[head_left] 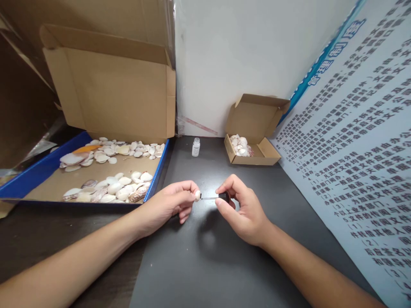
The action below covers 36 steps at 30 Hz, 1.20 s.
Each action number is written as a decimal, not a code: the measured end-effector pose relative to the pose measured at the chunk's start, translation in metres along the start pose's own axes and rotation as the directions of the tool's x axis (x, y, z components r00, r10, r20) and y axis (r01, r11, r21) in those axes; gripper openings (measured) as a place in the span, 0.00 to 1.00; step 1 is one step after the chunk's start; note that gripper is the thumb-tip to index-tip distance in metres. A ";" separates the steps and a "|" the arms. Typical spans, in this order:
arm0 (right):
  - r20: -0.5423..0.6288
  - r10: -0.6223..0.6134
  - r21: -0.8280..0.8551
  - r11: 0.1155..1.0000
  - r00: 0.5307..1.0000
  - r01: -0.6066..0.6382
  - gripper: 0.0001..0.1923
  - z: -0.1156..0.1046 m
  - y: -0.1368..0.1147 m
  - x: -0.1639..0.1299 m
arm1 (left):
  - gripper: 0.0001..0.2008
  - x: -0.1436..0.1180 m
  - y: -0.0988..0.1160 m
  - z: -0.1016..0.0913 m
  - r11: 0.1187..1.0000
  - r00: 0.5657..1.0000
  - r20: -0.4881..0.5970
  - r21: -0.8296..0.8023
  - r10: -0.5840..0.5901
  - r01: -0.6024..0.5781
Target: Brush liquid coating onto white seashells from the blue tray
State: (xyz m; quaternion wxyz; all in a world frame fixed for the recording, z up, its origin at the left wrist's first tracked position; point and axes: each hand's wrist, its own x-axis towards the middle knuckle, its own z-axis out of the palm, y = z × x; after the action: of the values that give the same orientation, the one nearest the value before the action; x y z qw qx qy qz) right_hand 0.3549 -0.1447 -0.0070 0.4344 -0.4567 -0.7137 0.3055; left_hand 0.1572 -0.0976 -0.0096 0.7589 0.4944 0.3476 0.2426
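Between the thumb and fingers of my left hand (178, 197) is a small pale shell (197, 195). My right hand (245, 209) pinches a black cap (224, 197) with a thin applicator stem (208, 198) pointing left. The stem's dark tip (201, 196) is at the shell's right side; whether it touches is too small to tell. Beyond the hands stands a small clear bottle (195, 148) with a whitish label, upright and without a cap.
To the left, a blue-edged cardboard box (157, 167) with a raised lid holds several shells in two groups. A smaller open carton (257, 161) with shells stands at the back right. A printed board (353, 141) lines the right side of the dark tabletop (180, 265).
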 end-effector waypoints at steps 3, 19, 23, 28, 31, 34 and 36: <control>0.014 -0.005 0.015 1.000 1.000 0.005 0.05 0.000 0.000 0.000 | 0.08 0.000 -0.001 -0.001 1.000 1.000 -0.001 0.001 0.001 -0.001; -0.043 0.044 -0.029 0.999 0.998 -0.045 0.05 0.001 0.002 0.001 | 0.08 -0.001 0.001 0.000 1.000 1.000 0.006 -0.008 -0.007 0.008; -0.014 0.037 -0.017 0.999 0.999 -0.037 0.04 0.000 0.001 0.001 | 0.09 0.000 0.002 0.000 1.000 1.000 0.003 -0.013 -0.009 0.009; 0.003 0.043 -0.016 0.999 0.999 -0.043 0.04 0.000 0.000 0.001 | 0.09 0.000 0.001 0.000 1.000 1.000 0.006 -0.013 -0.008 0.008; 0.011 0.051 -0.016 0.999 0.999 -0.051 0.04 0.000 -0.001 0.000 | 0.09 0.000 0.001 0.000 1.000 1.000 0.006 -0.016 -0.002 0.003; 0.022 0.057 -0.013 0.998 0.998 -0.056 0.05 0.000 -0.002 0.000 | 0.08 -0.001 0.001 0.001 1.000 1.000 0.000 -0.014 0.002 -0.002; 0.024 0.052 -0.009 0.999 0.998 -0.052 0.05 0.000 -0.002 0.000 | 0.08 -0.001 0.002 0.001 1.000 1.000 -0.004 -0.014 0.000 0.000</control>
State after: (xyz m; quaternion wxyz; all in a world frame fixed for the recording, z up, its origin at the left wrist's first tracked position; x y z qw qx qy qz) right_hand 0.3537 -0.1458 -0.0052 0.4155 -0.4732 -0.7082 0.3191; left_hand 0.1574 -0.0980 -0.0075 0.7616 0.4888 0.3473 0.2458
